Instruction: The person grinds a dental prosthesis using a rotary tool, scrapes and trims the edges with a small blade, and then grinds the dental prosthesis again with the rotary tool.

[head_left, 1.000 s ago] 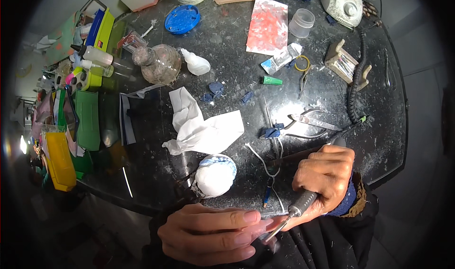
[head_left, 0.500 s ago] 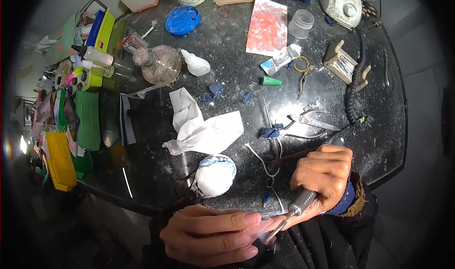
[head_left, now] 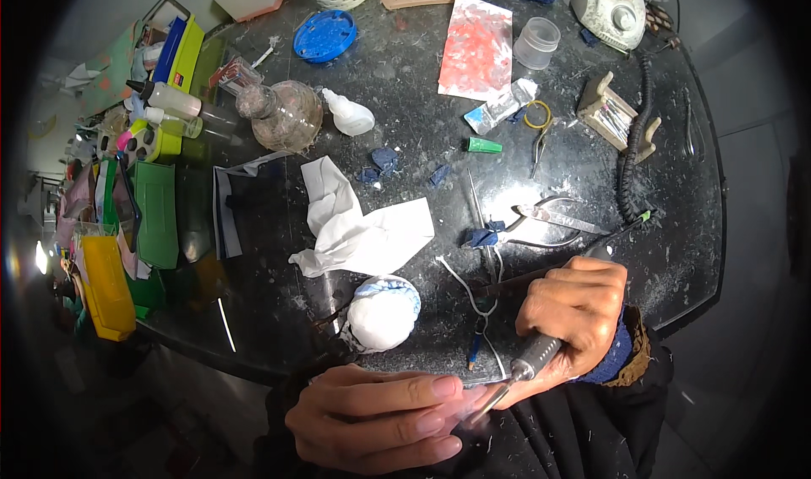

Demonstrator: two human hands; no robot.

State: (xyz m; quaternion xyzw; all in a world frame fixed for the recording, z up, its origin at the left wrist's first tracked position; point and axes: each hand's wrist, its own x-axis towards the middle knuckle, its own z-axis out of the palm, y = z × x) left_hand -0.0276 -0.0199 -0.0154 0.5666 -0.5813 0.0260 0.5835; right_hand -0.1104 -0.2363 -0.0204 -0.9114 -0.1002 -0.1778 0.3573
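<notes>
My right hand (head_left: 570,323) is wrapped round a rotary handpiece (head_left: 535,356), a dark ridged grip with a metal nose. Its bit (head_left: 490,409) points down and left, looks blurred at the tip, and meets a pink translucent piece (head_left: 463,407) or lies right beside it. My left hand (head_left: 376,420) pinches that piece, its fingers hiding most of the shape. A round white plaster-like lump (head_left: 382,317) in a blue-and-white holder sits just beyond my left hand. Near my right hand lie a thin white forked cord (head_left: 469,289) and a small blue-handled tool (head_left: 476,348).
Crumpled white paper (head_left: 367,234) lies mid-table. Pliers (head_left: 553,219), a green cap (head_left: 483,145) and a tool rack (head_left: 617,120) spread to the right. A glass flask (head_left: 287,116) and squeeze bottle (head_left: 348,114) stand left. The coiled cable (head_left: 629,175) runs to a control box (head_left: 608,10).
Both hands shift very slightly, and the bit's tip moves a little to the left against the pink piece. Everything on the table stays put.
</notes>
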